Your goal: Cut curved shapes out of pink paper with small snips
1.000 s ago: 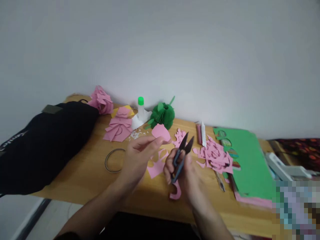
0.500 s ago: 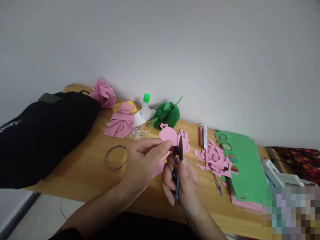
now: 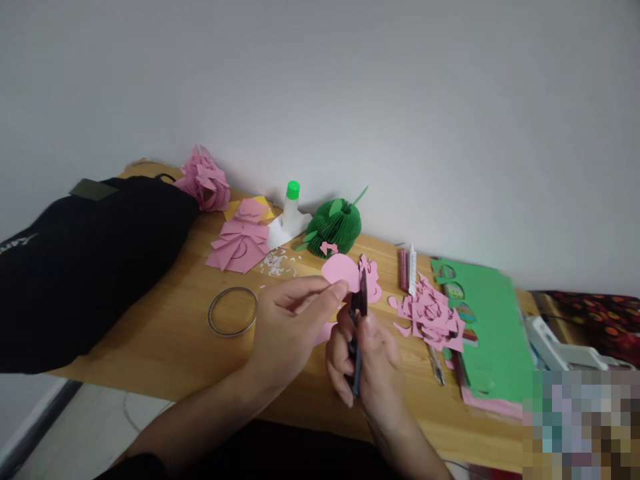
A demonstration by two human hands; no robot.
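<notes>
My left hand [image 3: 287, 320] pinches a rounded pink paper piece [image 3: 340, 271] between thumb and fingertips, held above the wooden table [image 3: 165, 347]. My right hand [image 3: 367, 357] is wrapped around small dark snips [image 3: 359, 313], whose blades are closed against the right edge of that pink piece. More pink offcuts [image 3: 430, 313] lie just right of my hands.
A black bag [image 3: 85, 260] fills the table's left end. Along the wall stand a pink paper flower [image 3: 204, 179], folded pink paper [image 3: 241, 245], a green-capped glue bottle [image 3: 291, 205] and a green paper ball [image 3: 336, 227]. A wire ring [image 3: 233, 311] lies left; green sheets [image 3: 487, 320] right.
The snips' blades, spread apart a second ago, have closed on the pink piece. Both hands rose slightly and the pink piece moved right toward the blades.
</notes>
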